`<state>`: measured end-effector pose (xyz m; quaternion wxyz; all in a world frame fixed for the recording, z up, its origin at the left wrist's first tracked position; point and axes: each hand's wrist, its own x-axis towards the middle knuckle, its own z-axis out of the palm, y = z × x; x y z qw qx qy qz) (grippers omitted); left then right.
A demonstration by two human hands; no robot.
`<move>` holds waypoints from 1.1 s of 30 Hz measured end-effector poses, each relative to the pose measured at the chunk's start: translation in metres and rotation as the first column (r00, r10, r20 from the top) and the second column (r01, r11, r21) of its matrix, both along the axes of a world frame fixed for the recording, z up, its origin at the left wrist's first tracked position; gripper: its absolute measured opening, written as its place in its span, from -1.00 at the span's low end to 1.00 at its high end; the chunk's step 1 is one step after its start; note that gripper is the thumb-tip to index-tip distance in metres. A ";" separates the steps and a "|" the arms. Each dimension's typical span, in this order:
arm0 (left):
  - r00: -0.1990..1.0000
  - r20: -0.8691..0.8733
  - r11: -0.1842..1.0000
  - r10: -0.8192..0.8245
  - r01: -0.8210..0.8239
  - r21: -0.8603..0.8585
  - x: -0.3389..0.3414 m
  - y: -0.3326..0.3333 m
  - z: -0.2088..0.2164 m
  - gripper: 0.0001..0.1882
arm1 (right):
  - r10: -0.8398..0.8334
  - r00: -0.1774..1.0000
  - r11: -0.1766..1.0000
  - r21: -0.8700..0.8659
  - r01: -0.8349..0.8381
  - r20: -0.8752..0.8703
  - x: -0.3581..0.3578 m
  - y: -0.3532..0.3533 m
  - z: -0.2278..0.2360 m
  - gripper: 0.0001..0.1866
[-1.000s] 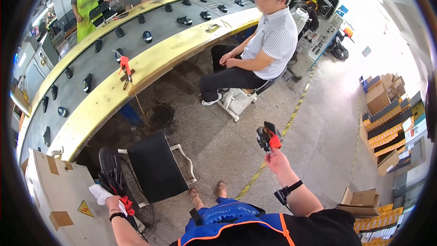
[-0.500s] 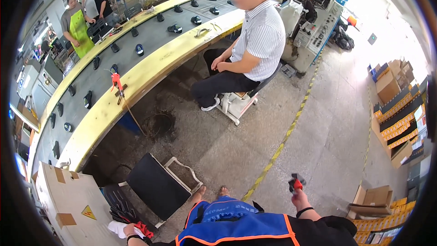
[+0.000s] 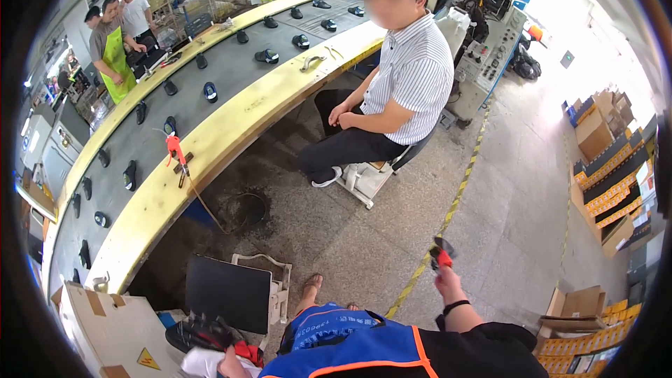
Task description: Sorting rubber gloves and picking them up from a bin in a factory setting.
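Note:
My right hand is out in front on the right, closed round a red-handled tool whose dark head is blurred. At the lower left, my left hand is partly cut off by the frame edge. Its fingers are closed on a white cloth-like bundle. Red material and a black bundle lie against it; I cannot tell their kinds. A black-seated chair stands just beyond that hand. I wear a blue apron with orange edging.
A curved conveyor with a yellow rim carries several dark shoes; a red air gun stands at its edge. A person sits beside it. A pale cabinet is at lower left, cartons at right. Yellow-black tape marks the floor.
My view has shifted forward, and the chair now appears turned and closer to my left hand. My right hand has moved slightly up and left with the red-handled tool. The seated person stays put.

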<state>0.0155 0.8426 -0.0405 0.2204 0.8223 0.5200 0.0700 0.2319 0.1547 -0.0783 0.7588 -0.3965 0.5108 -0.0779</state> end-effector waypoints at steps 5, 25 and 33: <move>0.779 0.526 0.306 0.342 0.437 -0.846 0.234 -0.047 0.104 -0.53 | 0.092 0.996 0.971 0.220 -0.095 0.020 0.061 0.094 0.006 -0.83; 0.892 0.374 -0.465 0.252 0.451 -0.762 0.543 -0.206 0.141 -0.83 | -0.621 0.772 0.762 0.128 0.635 -0.135 -0.182 0.104 0.063 -0.80; 0.928 0.291 -0.482 0.235 0.371 -0.794 0.551 -0.203 0.112 -0.77 | -0.695 0.676 0.683 0.067 0.727 -0.246 -0.224 0.160 0.051 -0.86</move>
